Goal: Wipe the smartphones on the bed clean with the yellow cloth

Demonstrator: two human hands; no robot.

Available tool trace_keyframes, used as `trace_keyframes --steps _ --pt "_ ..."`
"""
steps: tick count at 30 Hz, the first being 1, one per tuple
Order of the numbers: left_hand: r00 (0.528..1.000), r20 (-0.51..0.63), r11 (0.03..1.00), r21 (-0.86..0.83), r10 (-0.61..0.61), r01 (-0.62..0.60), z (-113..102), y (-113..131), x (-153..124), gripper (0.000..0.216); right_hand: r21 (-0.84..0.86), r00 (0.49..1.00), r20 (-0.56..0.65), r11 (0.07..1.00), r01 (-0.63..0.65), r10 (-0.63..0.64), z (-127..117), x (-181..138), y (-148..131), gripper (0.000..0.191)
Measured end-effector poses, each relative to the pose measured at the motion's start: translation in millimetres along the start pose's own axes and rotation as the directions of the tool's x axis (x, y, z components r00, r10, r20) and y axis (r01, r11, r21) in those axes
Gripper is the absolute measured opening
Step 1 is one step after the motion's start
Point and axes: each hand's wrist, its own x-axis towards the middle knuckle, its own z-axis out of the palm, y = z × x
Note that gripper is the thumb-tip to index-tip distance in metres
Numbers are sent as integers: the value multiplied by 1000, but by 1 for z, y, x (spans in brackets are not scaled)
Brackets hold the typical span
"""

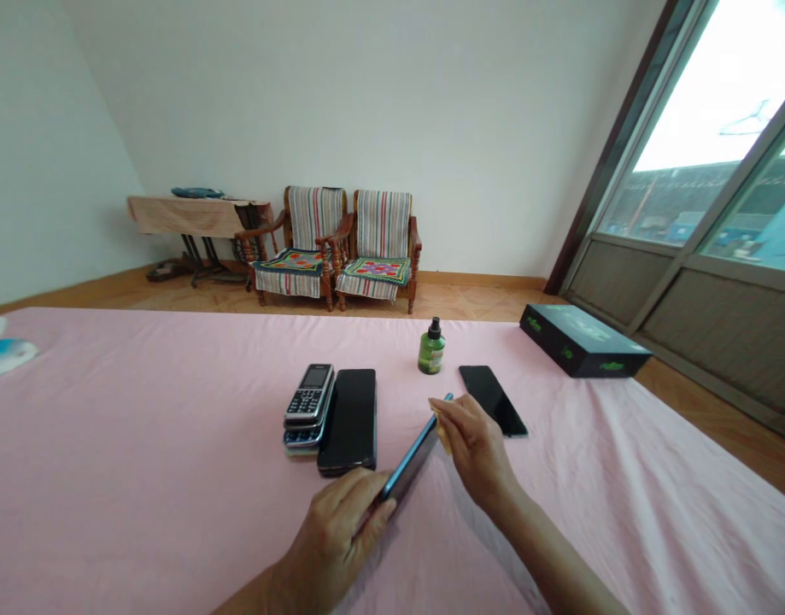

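Observation:
My left hand (341, 530) grips the near end of a blue-edged smartphone (410, 458), which is turned edge-on towards me. At the phone's far end, my right hand (478, 444) is closed on a small yellowish cloth (442, 434) that touches the phone's side. Left of the phone lies a larger black smartphone (350, 418), face up. Against it leans a stack of keypad phones (308, 401). Beyond my right hand another dark smartphone (491, 397) lies flat. A green spray bottle (431, 348) with a black top stands upright behind the held phone.
Everything rests on a pink sheet (142, 478). A black box (581, 340) with green lettering sits at the far right edge. A white and blue packet (4, 348) is at the left. Beyond are two wooden chairs (372, 224) and a cloth-covered table (196, 215).

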Motion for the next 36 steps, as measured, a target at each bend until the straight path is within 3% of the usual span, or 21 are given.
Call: trace_keyframes --steps 12,21,26,28,30,33,36 --pt "1000 11 997 -74 -21 21 1 1 3 24 90 977 117 981 170 -180 23 -43 -35 30" --pt "1000 12 997 -78 -7 8 3 -1 2 27 115 955 186 970 213 -232 26 -53 -50 33" --pt "1000 -19 998 -66 4 -5 2 0 1 24 192 928 182 937 291 -325 21 -51 -49 36" --pt "999 -50 999 -42 20 -22 1 -1 0 16 175 963 99 957 232 -251 17 -42 -42 34" --pt "995 -89 999 -19 39 -40 1 -2 -1 22 109 990 -70 986 127 -120 11 -31 -30 28" --pt "991 -112 997 -16 69 -71 0 -2 -3 22 37 970 -243 999 -15 23 3 -15 -6 21" --pt "989 -79 991 -31 124 -127 -1 -3 -7 28 40 949 -282 990 -134 140 0 -5 12 18"
